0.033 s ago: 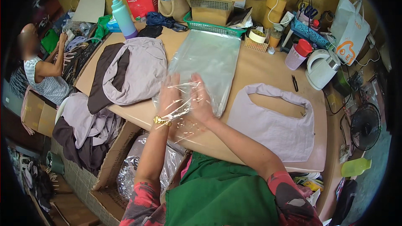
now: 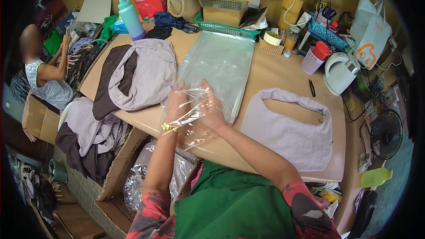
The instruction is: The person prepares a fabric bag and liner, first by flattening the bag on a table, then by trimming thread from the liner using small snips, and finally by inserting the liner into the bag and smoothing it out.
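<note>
- Head view, upper left: we see a co-worker point(image 2: 51, 73) seated apart from the table point(image 2: 283, 71); below, a heap of lilac and dark brown cloth point(image 2: 93, 126) hangs outside the table's edge.
- Left of centre: a lilac-and-brown cloth bag point(image 2: 155, 75) lies flat on the table; lower down, a cardboard box point(image 2: 121, 163) holds crumpled clear plastic point(image 2: 141, 179).
- Centre: we find the left hand point(image 2: 178, 105), above a gold wristband point(image 2: 170, 127), with its fingers somewhat bent; glare hides whether it pinches anything, so we cannot tell.
- Centre, between and across both hands: clear film point(image 2: 195, 117) lies wrinkled near the table's front edge; we judge the step in hand to be opening or smoothing it, though we cannot tell which, nor whether the hands are inside it.
- Just right of that: the right hand point(image 2: 211, 110) stands apart from the left, fingers pointing up the frame; we cannot tell its grip either; the next move, we think, calls for both hands spreading the film evenly, without snagging it.
- Upper centre: flat clear plastic bags point(image 2: 219, 57) reach toward a green basket point(image 2: 214, 25).
- Right of centre: a lilac shoulder bag point(image 2: 287, 144) lies spread out, untouched.
</note>
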Motion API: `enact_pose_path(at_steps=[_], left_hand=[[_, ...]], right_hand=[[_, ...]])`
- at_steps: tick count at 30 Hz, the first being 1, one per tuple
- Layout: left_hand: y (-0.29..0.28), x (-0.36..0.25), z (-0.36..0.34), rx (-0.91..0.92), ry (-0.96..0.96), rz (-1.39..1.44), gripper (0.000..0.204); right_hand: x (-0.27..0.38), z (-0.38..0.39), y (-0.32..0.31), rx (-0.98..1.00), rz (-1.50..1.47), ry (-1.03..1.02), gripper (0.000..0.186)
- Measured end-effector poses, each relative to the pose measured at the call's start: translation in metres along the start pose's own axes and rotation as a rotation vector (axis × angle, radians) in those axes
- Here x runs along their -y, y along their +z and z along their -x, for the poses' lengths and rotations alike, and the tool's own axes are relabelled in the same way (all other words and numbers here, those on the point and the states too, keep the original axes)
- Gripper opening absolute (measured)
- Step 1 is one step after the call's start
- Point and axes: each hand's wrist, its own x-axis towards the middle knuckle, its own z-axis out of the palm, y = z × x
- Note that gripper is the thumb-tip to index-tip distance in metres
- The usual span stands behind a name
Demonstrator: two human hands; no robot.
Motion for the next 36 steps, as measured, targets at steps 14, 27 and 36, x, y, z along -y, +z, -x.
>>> enact_pose_path(at_steps=[14,27,36], left_hand=[[0.030,-0.004,0.057,-0.309,-0.687,1.500,0.046],[0.023,-0.058,0.123,0.014,-0.889,1.713,0.042],[-0.020,-0.074,0.130,0.134,-0.625,1.340,0.049]], right_hand=[[-0.022,0.002,-0.001,0.258,1.038,-0.056,0.088],[0.010,-0.025,-0.007,0.402,1.055,-0.073,0.087],[0.000,-0.046,-0.012,0.440,1.361,0.123,0.075]])
